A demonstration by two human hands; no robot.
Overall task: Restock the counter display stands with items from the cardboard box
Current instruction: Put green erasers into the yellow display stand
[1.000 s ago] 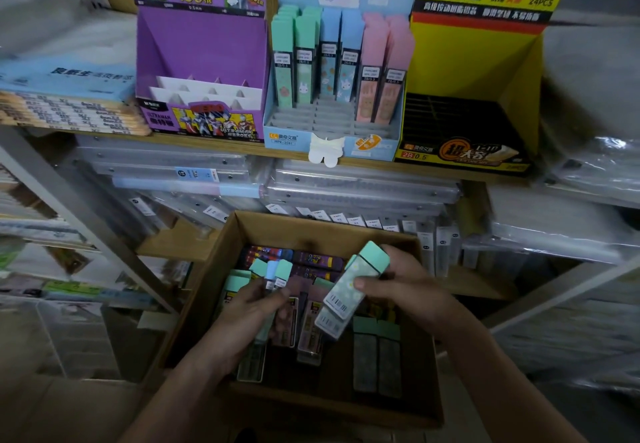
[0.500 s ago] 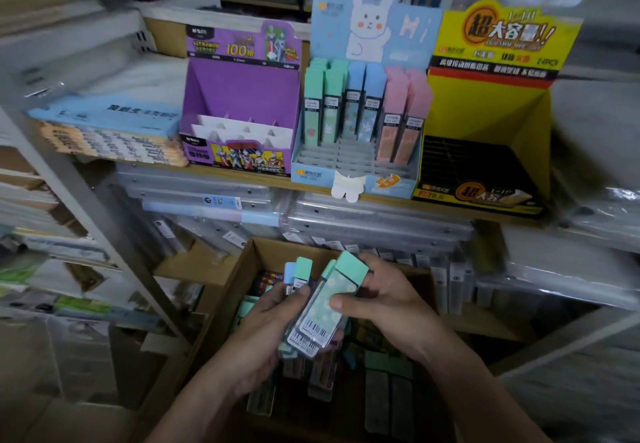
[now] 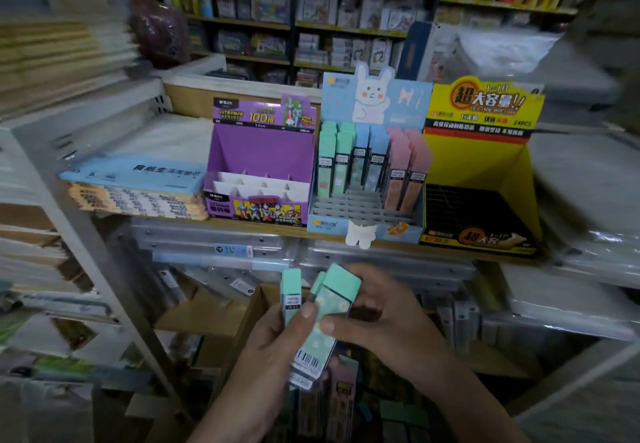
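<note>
My left hand (image 3: 273, 342) grips a bunch of green-capped lead cases (image 3: 291, 290), thumb pressed over them. My right hand (image 3: 377, 318) pinches one green case with a daisy print (image 3: 329, 307) against that bunch. Both hands hover over the open cardboard box (image 3: 256, 307), where more cases lie in the dark. On the counter shelf above stands the blue rabbit display stand (image 3: 367, 179), holding green, blue and pink cases at the back with bare front slots. Left of it is the purple display stand (image 3: 259, 152) with white dividers, right of it the yellow display stand (image 3: 481, 152).
A stack of blue-covered pads (image 3: 138, 183) lies on the shelf left of the purple stand. Clear plastic folders (image 3: 214, 248) fill the shelf under the counter. A grey slanted shelf post (image 3: 104, 269) runs down the left. Stocked shelves (image 3: 311, 27) stand behind.
Both hands have risen from the box with the green cases, and my view has tilted upward, bringing the back shelves into sight. The daisy case now lies against the bunch in my left hand.
</note>
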